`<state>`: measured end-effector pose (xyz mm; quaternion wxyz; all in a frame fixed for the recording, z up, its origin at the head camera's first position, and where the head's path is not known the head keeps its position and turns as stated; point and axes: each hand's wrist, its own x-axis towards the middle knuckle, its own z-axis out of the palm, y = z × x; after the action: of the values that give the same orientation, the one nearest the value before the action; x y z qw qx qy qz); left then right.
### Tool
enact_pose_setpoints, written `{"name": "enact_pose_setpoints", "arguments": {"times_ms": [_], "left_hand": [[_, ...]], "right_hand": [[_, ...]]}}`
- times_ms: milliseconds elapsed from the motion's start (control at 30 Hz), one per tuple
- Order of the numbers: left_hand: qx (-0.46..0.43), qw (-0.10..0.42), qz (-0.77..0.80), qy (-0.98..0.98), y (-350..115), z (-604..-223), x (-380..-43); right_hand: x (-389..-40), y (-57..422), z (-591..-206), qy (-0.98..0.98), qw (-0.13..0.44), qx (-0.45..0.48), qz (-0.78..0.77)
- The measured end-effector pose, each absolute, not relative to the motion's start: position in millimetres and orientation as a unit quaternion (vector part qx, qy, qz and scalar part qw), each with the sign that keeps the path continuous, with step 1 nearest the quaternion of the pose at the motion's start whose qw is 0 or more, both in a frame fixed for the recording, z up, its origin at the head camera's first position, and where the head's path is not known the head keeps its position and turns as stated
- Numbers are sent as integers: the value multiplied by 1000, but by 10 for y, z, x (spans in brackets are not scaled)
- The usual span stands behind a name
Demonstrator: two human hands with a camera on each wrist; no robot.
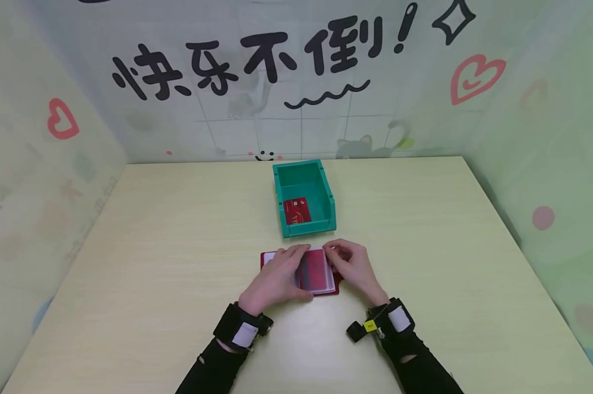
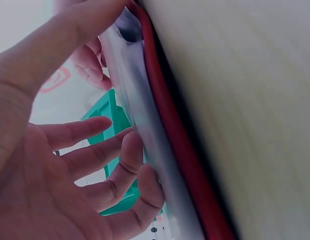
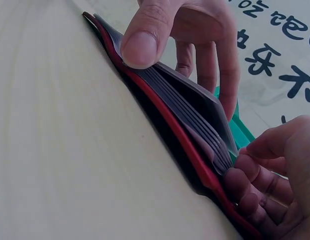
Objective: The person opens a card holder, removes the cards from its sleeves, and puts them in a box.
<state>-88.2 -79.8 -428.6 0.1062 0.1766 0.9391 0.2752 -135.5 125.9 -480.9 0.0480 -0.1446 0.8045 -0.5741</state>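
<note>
card holder [image 1: 318, 272], red-covered, lying on pale table [image 1: 188, 235] under left hand [image 1: 279, 276], with relaxed fingers across its top and thumb at the near edge; raised page [image 3: 221, 116] pinched in fingertips of right hand [image 1: 353, 267]; just beyond both hands, teal bin [image 1: 311, 227] with red card [image 1: 297, 211] inside.

On the pale wood-grain table [image 1: 193, 235], the red-covered card booklet with clear plastic pages [image 1: 317, 271] lies just before the open rectangular teal plastic bin [image 1: 308, 229]. In the bin, at its near left, lies the flat red rectangular card [image 1: 297, 211]. The bare left hand [image 1: 279, 277] spans the booklet's left part; the bare right hand [image 1: 354, 266] is at its right edge. Behind the table stands the pale printed wall [image 1: 301, 123].
</note>
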Motion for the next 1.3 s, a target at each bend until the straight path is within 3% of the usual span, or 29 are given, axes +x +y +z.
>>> {"name": "enact_pose_setpoints", "arguments": {"times_ms": [333, 700, 1067, 1300], "left_hand": [[175, 106, 295, 933, -832, -4269, -890], [200, 57, 279, 938, -856, -4198, -860], [23, 119, 495, 861, -1302, -4266, -917], [-67, 129, 511, 847, -1393, -4427, -893]], "right_hand": [[-1356, 1284, -4833, 802, 39, -156, -576], [-1353, 1300, -4823, 808, 46, -161, -565], [-1337, 1256, -4803, 828, 22, -188, -528], [-1244, 1132, -4721, 881, -36, -247, -402]]}}
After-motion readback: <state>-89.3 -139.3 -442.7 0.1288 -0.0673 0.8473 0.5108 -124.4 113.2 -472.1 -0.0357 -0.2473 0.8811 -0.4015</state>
